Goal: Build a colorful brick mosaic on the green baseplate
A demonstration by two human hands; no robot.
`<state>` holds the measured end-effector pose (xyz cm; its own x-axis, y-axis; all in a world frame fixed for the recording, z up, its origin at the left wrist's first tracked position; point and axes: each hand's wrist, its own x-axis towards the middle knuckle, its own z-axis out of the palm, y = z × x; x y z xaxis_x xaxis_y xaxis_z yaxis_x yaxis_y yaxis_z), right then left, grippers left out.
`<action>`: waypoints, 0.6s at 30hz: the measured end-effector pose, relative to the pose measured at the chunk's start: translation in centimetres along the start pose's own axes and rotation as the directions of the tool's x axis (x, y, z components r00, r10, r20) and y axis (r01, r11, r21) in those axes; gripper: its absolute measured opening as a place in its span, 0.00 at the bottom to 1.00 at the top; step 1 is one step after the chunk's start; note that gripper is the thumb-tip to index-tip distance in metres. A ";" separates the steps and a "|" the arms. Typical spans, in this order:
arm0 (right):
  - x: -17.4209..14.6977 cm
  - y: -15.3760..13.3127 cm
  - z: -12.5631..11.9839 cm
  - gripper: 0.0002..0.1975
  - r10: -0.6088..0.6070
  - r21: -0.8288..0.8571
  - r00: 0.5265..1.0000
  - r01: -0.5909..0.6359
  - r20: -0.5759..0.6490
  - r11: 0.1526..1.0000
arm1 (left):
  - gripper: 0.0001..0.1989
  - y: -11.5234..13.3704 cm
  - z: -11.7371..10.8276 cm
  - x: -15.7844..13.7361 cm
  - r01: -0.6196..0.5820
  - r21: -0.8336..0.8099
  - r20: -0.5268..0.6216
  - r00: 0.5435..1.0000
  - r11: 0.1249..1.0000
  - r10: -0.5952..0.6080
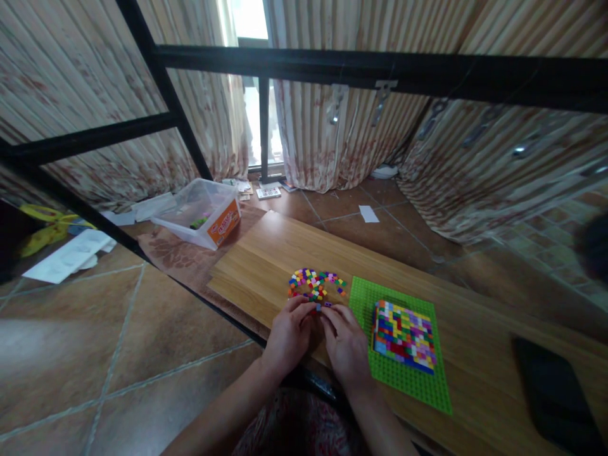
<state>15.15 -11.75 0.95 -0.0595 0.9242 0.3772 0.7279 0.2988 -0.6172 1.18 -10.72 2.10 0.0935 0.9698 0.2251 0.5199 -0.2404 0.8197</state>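
My left hand (291,329) is closed, its thumb and fingertips pinched at a small blue toy brick (318,308). Close beside it, my right hand (348,342) has its fingers bent and pressed together; what they hold, if anything, is hidden. A purple brick (328,304) lies just past the right fingertips. Beyond both hands a loose pile of small coloured bricks (308,283) is spread over the wooden board (266,253). To the right of my right hand lies a green studded baseplate (408,392), carrying a rectangular block of many-coloured bricks (403,335).
A clear plastic box (190,221) with an orange label stands at the far left end on a brown cloth (166,256). A dark flat object (555,392) lies at the right. Black metal bars (285,60) cross ahead, with curtains (323,139) behind.
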 end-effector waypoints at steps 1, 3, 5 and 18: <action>0.0 0.0 0.0 0.13 0.005 0.005 1.000 -0.005 -0.006 1.000 | 0.15 -0.1 0.0 -0.1 -0.001 -0.018 -0.007 1.000 1.000 0.001; 0.0 0.0 -0.1 0.14 0.009 0.013 1.000 -0.008 -0.019 1.000 | 0.12 -0.3 -0.2 -0.2 -0.003 -0.052 -0.020 1.000 0.999 0.002; 0.0 -0.1 -0.2 0.14 0.002 0.014 1.000 -0.001 -0.027 1.000 | 0.11 -0.5 -0.7 -0.2 -0.014 -0.066 -0.043 0.999 0.998 0.011; 0.0 -1.9 1.4 0.14 -0.092 -0.051 0.992 0.097 0.082 0.994 | 0.04 -2.1 -2.4 2.1 0.077 0.221 -0.131 0.990 0.972 -0.049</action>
<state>12.82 -11.97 1.19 -0.1824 0.9092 0.3743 0.7529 0.3740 -0.5416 -1.72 -8.32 2.08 -0.0438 0.9668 0.2518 0.7003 -0.1501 0.6979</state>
